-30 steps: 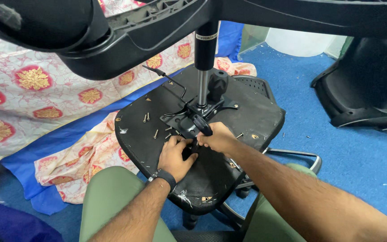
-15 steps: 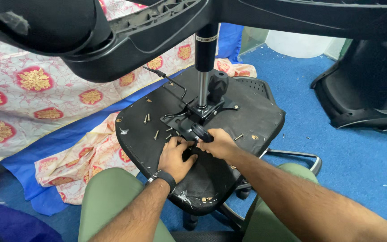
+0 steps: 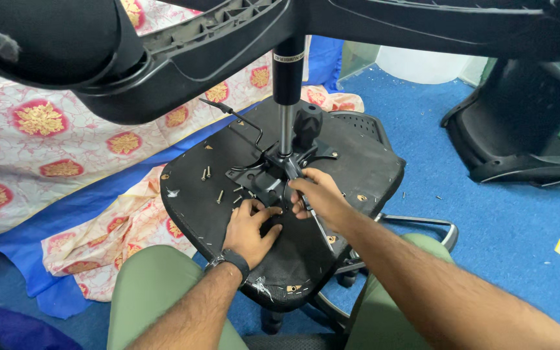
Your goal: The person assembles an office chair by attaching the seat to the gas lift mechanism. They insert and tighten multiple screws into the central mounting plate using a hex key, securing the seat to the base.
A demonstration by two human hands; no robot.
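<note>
Loose screws (image 3: 206, 173) on upturned seat underside (image 3: 371, 170)

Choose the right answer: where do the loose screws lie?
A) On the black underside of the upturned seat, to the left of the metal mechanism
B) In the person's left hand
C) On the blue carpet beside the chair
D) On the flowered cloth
A: the loose screws lie scattered on the black seat underside, just left of the metal mechanism.

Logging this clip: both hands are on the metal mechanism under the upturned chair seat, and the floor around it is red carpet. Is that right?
Not quite. The head view shows blue carpet, not red. The rest holds: left hand and right hand are on the mechanism of the upturned seat.
</note>
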